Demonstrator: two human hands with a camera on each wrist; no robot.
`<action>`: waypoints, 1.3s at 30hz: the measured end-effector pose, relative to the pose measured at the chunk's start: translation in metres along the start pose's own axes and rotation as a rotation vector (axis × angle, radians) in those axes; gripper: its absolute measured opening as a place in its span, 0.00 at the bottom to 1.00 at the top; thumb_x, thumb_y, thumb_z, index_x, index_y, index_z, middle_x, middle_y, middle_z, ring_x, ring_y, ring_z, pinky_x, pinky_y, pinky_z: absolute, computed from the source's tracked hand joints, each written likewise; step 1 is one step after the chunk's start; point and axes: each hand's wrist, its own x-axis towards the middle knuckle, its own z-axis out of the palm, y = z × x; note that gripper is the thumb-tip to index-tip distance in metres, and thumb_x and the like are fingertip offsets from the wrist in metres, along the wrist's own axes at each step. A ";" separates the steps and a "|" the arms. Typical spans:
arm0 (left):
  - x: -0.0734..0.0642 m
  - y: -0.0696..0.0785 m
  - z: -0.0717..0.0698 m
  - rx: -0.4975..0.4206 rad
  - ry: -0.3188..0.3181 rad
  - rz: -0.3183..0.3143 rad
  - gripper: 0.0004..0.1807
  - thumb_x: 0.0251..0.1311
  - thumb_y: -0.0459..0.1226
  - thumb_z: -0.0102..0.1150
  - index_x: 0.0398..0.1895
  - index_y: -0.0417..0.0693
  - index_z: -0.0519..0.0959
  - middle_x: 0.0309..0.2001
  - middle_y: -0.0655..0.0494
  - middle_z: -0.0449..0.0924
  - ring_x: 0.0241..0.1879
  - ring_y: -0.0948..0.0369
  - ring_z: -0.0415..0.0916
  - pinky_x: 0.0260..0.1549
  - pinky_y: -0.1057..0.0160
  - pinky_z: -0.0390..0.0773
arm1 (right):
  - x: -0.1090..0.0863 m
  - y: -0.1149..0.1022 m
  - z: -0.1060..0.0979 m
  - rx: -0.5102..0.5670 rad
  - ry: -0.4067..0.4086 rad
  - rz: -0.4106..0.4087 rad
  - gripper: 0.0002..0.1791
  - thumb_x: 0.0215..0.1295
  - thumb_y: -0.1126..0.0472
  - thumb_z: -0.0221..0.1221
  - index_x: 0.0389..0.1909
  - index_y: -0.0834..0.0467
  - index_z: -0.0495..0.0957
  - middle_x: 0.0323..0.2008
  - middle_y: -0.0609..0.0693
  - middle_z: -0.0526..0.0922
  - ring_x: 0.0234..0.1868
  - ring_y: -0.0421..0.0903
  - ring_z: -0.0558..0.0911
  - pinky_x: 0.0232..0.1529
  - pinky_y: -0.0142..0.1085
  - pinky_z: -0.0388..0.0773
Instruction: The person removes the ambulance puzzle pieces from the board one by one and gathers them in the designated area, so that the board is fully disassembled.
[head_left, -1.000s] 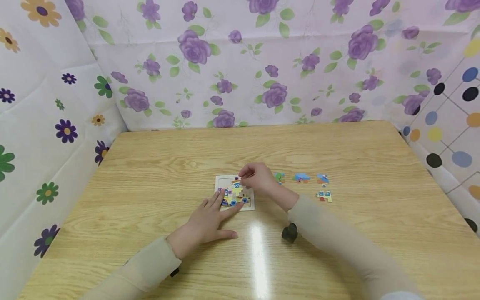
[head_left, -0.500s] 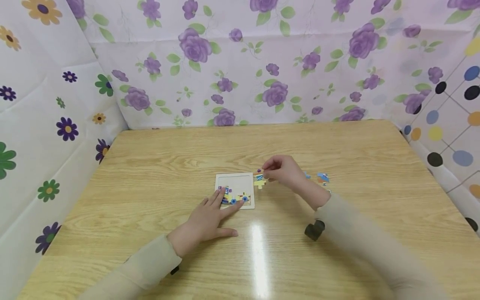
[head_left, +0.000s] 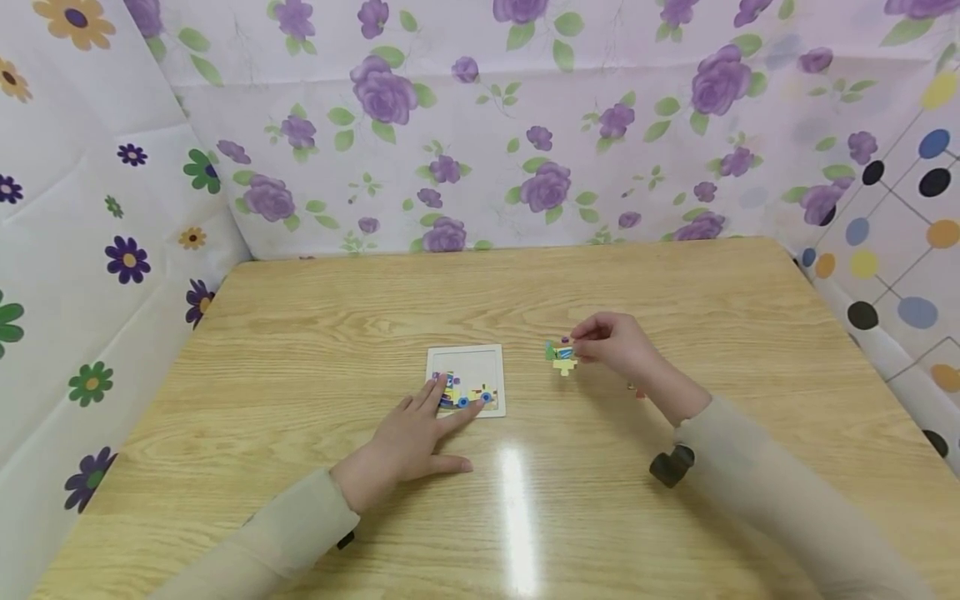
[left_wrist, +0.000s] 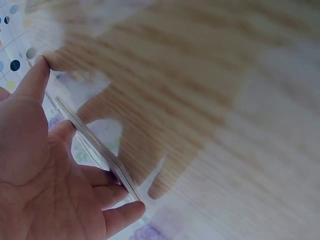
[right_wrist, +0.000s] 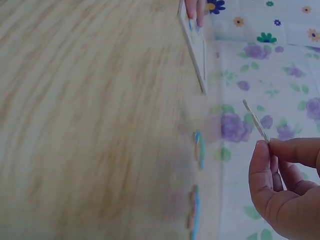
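Observation:
My left hand (head_left: 405,442) lies with outstretched fingers over the lower left of a white square puzzle frame (head_left: 501,367). Inside the frame's lower part are fitted pieces (head_left: 463,402) showing blue wheels, partly hidden by the fingers. In the left wrist view, fingers of the left hand (left_wrist: 50,180) rest along the frame's edge (left_wrist: 97,145). To the right, my right hand (head_left: 618,343) pinches a yellow and blue puzzle piece (head_left: 564,365) between thumb and fingertips, raised above the table. The right wrist view shows this piece (right_wrist: 255,119) edge-on, tilted.
A green puzzle piece (head_left: 550,351) lies behind the held one. Another loose piece (head_left: 638,392) shows under the right wrist. Loose pieces (right_wrist: 199,149) lie in a row on the wooden table (head_left: 337,317). Floral cloth (head_left: 450,125) hangs behind and at the sides.
My right hand has carried the yellow and blue puzzle piece up off the frame and to the right, uncovering the frame's upper part. The left hand stays in place.

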 end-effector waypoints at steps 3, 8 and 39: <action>0.000 0.000 0.000 0.003 -0.001 -0.004 0.41 0.57 0.63 0.53 0.73 0.65 0.55 0.73 0.31 0.41 0.73 0.40 0.43 0.66 0.40 0.56 | -0.002 0.008 -0.006 -0.001 -0.010 0.016 0.12 0.65 0.70 0.56 0.47 0.72 0.73 0.38 0.55 0.79 0.36 0.40 0.80 0.45 0.37 0.82; -0.001 0.000 0.000 0.011 -0.001 -0.007 0.41 0.57 0.63 0.53 0.73 0.66 0.55 0.73 0.31 0.41 0.73 0.40 0.43 0.66 0.40 0.56 | -0.007 0.022 -0.015 -0.025 -0.011 0.048 0.13 0.65 0.69 0.57 0.47 0.71 0.73 0.37 0.55 0.79 0.36 0.40 0.80 0.44 0.36 0.82; 0.000 -0.002 0.004 -0.009 0.004 -0.012 0.42 0.57 0.63 0.53 0.74 0.67 0.54 0.73 0.32 0.40 0.73 0.42 0.42 0.66 0.41 0.56 | -0.012 0.044 -0.027 -0.095 -0.014 0.119 0.09 0.62 0.71 0.58 0.41 0.72 0.75 0.31 0.53 0.81 0.31 0.41 0.81 0.35 0.33 0.82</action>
